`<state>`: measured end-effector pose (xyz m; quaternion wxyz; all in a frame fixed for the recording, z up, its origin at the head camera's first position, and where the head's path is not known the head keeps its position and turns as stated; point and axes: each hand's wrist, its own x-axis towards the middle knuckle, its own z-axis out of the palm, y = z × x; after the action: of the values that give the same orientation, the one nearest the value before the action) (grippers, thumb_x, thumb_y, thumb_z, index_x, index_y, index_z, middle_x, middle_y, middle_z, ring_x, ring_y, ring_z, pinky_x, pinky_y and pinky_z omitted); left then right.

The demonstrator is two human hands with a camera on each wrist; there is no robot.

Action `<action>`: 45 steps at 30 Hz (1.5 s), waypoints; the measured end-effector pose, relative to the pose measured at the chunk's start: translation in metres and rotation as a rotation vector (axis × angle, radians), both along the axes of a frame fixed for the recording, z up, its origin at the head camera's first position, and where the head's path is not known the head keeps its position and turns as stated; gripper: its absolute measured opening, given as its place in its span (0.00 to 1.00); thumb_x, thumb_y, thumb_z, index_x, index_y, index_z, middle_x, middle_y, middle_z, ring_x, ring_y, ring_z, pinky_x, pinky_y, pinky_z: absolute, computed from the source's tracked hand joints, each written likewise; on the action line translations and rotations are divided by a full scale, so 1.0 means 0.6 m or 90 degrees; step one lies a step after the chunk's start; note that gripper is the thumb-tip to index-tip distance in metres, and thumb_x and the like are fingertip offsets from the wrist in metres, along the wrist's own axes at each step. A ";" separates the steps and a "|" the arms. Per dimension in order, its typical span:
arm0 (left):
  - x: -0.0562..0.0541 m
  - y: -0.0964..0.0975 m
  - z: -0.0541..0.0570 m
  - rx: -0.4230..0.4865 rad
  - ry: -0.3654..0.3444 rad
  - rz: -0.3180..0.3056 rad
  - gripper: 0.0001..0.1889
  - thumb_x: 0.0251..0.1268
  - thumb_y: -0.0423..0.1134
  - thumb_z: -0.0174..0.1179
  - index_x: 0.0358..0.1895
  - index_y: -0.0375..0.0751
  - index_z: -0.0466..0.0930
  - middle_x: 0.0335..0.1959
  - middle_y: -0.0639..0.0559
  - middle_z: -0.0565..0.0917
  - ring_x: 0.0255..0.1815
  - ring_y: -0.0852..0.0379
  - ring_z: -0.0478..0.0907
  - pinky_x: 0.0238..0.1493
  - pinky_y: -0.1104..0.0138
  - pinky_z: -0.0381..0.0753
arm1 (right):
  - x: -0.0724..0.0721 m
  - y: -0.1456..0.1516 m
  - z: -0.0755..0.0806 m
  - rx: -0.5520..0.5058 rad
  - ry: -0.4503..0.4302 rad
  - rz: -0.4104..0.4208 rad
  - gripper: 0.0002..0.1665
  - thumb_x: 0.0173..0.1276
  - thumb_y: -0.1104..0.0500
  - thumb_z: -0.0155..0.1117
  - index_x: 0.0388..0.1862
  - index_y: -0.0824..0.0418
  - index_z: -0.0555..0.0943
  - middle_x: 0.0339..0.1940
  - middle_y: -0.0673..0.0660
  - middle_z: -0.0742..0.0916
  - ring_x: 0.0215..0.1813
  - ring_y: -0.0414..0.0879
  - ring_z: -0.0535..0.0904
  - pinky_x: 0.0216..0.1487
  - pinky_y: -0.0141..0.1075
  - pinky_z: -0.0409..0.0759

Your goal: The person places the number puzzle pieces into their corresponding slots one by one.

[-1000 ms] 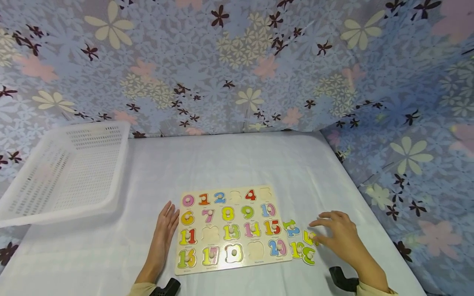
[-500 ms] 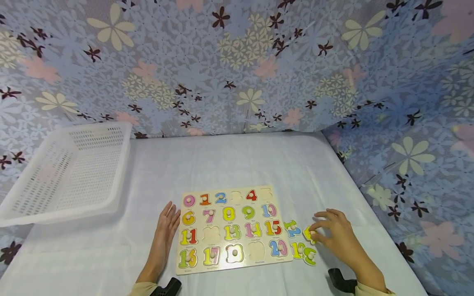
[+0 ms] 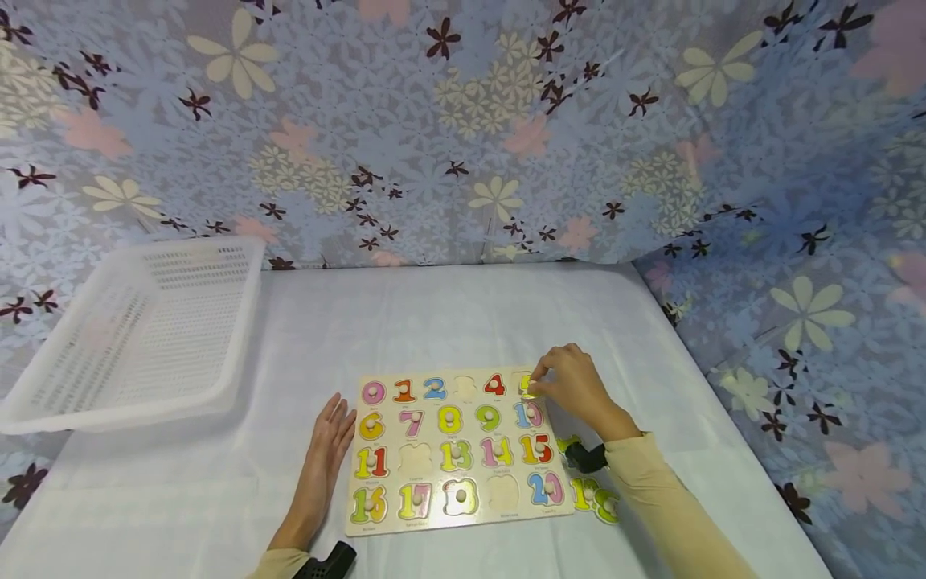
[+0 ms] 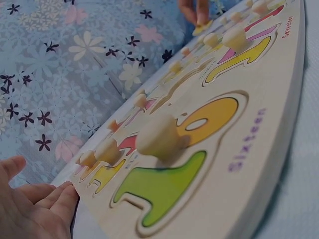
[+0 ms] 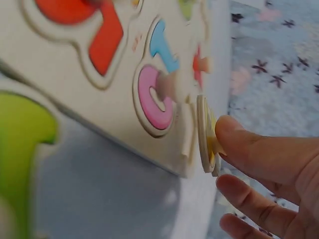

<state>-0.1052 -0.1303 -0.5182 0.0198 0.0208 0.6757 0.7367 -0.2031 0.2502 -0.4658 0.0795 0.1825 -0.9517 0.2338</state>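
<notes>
My right hand (image 3: 575, 388) pinches the small knob of a yellow number 5 puzzle piece (image 5: 203, 134) between thumb and finger. In the head view it is over the top right recess of the wooden number puzzle board (image 3: 434, 519); in the right wrist view the piece stands on edge, tilted, close to the board's corner. Flat beside the board's left edge lies my left hand (image 3: 325, 442), its fingers straight and fingertips right at that edge. Most recesses hold knobbed number pieces, such as the 16 (image 4: 164, 184). Recesses without a piece show in the top, third and bottom rows.
To the right of the board lie loose pieces: a green 3 (image 3: 606, 508), a yellow-green two-digit piece (image 3: 581, 492) overlapping it, and a green-and-blue one (image 3: 564, 442) mostly hidden by the right wrist camera (image 3: 586, 458). A white plastic basket (image 3: 231, 354) stands at the left.
My right hand has picked up the yellow 5 from the loose pieces and carried it up and left to the board's top right corner. The left hand stays at the board's edge.
</notes>
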 end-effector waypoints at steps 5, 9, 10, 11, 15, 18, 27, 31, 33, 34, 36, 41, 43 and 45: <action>0.000 0.003 -0.002 -0.008 -0.004 -0.001 0.30 0.79 0.52 0.29 0.78 0.46 0.39 0.78 0.45 0.44 0.76 0.46 0.49 0.66 0.80 0.59 | -0.026 -0.011 -0.014 0.032 -0.021 -0.013 0.07 0.53 0.56 0.78 0.24 0.52 0.85 0.33 0.50 0.84 0.48 0.58 0.75 0.56 0.61 0.69; 0.000 0.003 -0.003 0.002 0.002 -0.003 0.30 0.80 0.51 0.28 0.78 0.46 0.39 0.78 0.44 0.44 0.76 0.46 0.48 0.67 0.79 0.59 | -0.033 -0.016 -0.023 0.023 -0.032 -0.012 0.08 0.53 0.57 0.78 0.21 0.53 0.84 0.32 0.50 0.83 0.46 0.57 0.75 0.55 0.60 0.69; 0.000 0.002 -0.003 0.005 0.004 -0.005 0.30 0.80 0.51 0.28 0.78 0.45 0.38 0.78 0.44 0.44 0.76 0.46 0.48 0.67 0.79 0.59 | -0.033 -0.017 -0.024 0.022 -0.034 -0.011 0.08 0.53 0.57 0.78 0.21 0.53 0.84 0.32 0.50 0.83 0.47 0.57 0.75 0.56 0.61 0.69; 0.000 0.002 -0.003 0.007 0.006 -0.005 0.30 0.80 0.50 0.28 0.78 0.45 0.38 0.78 0.44 0.44 0.76 0.45 0.48 0.67 0.78 0.59 | -0.034 -0.018 -0.025 0.022 -0.036 -0.008 0.08 0.53 0.58 0.78 0.21 0.53 0.85 0.32 0.50 0.83 0.47 0.57 0.75 0.56 0.61 0.69; 0.001 0.000 -0.003 0.011 0.010 -0.005 0.30 0.80 0.50 0.27 0.78 0.44 0.38 0.78 0.43 0.44 0.76 0.45 0.48 0.67 0.78 0.59 | -0.027 -0.015 -0.017 0.047 -0.032 0.010 0.05 0.56 0.56 0.76 0.30 0.56 0.89 0.37 0.54 0.84 0.51 0.61 0.74 0.56 0.62 0.70; 0.001 0.000 -0.003 0.012 0.013 -0.006 0.30 0.80 0.50 0.26 0.78 0.44 0.37 0.78 0.43 0.43 0.76 0.45 0.48 0.67 0.78 0.59 | -0.009 0.002 -0.005 0.042 -0.030 0.020 0.15 0.57 0.56 0.75 0.44 0.57 0.88 0.45 0.59 0.84 0.57 0.63 0.70 0.57 0.63 0.68; -0.001 0.002 0.002 0.004 -0.010 0.003 0.31 0.79 0.51 0.30 0.78 0.44 0.38 0.78 0.45 0.44 0.76 0.45 0.48 0.66 0.79 0.60 | 0.088 0.086 0.002 0.031 -0.107 0.037 0.30 0.46 0.50 0.81 0.51 0.54 0.85 0.57 0.64 0.79 0.66 0.70 0.59 0.59 0.72 0.59; -0.002 -0.002 0.001 0.019 -0.002 -0.010 0.30 0.80 0.49 0.29 0.78 0.44 0.36 0.78 0.44 0.43 0.76 0.45 0.47 0.67 0.78 0.59 | 0.131 0.094 -0.013 0.050 -0.103 -0.045 0.27 0.46 0.45 0.81 0.44 0.55 0.86 0.53 0.62 0.81 0.64 0.69 0.63 0.57 0.71 0.62; -0.002 -0.004 0.000 0.031 0.004 -0.013 0.29 0.81 0.48 0.28 0.78 0.45 0.36 0.78 0.44 0.43 0.76 0.45 0.47 0.68 0.77 0.59 | 0.146 0.087 -0.018 0.065 -0.088 -0.088 0.28 0.46 0.42 0.80 0.43 0.56 0.85 0.51 0.61 0.81 0.62 0.67 0.65 0.56 0.69 0.64; -0.002 -0.004 0.000 0.031 0.005 -0.013 0.29 0.81 0.48 0.28 0.78 0.45 0.36 0.78 0.44 0.43 0.76 0.45 0.47 0.68 0.77 0.59 | 0.151 0.082 -0.021 0.076 -0.078 -0.101 0.30 0.46 0.40 0.79 0.43 0.57 0.85 0.50 0.61 0.82 0.62 0.67 0.66 0.56 0.68 0.65; -0.002 -0.005 0.000 0.029 0.005 -0.012 0.29 0.81 0.48 0.28 0.78 0.45 0.36 0.78 0.44 0.43 0.76 0.45 0.47 0.68 0.77 0.59 | 0.159 0.071 -0.023 0.096 -0.065 -0.115 0.32 0.45 0.37 0.78 0.43 0.57 0.84 0.50 0.61 0.82 0.61 0.67 0.67 0.55 0.67 0.67; 0.000 -0.003 -0.001 0.021 0.003 -0.010 0.29 0.81 0.48 0.27 0.78 0.45 0.36 0.78 0.44 0.43 0.76 0.45 0.47 0.68 0.77 0.59 | 0.166 0.061 -0.022 0.097 -0.050 -0.129 0.28 0.47 0.45 0.80 0.43 0.59 0.85 0.50 0.63 0.81 0.61 0.67 0.66 0.57 0.67 0.66; 0.000 -0.002 -0.001 0.021 0.002 -0.010 0.29 0.80 0.48 0.27 0.78 0.45 0.36 0.78 0.44 0.43 0.76 0.45 0.47 0.68 0.77 0.59 | 0.165 0.066 -0.020 0.091 -0.039 -0.142 0.24 0.48 0.52 0.80 0.43 0.59 0.85 0.50 0.64 0.81 0.62 0.68 0.65 0.57 0.67 0.65; -0.001 -0.001 0.000 0.023 -0.001 -0.010 0.29 0.80 0.48 0.28 0.78 0.45 0.36 0.78 0.45 0.43 0.76 0.46 0.47 0.68 0.77 0.59 | 0.164 0.074 -0.019 0.092 -0.027 -0.150 0.22 0.48 0.57 0.79 0.43 0.61 0.85 0.51 0.65 0.80 0.62 0.69 0.64 0.57 0.68 0.65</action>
<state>-0.1058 -0.1310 -0.5183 0.0259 0.0259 0.6619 0.7487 -0.1048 0.2944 -0.4775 0.0730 0.0699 -0.9824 0.1571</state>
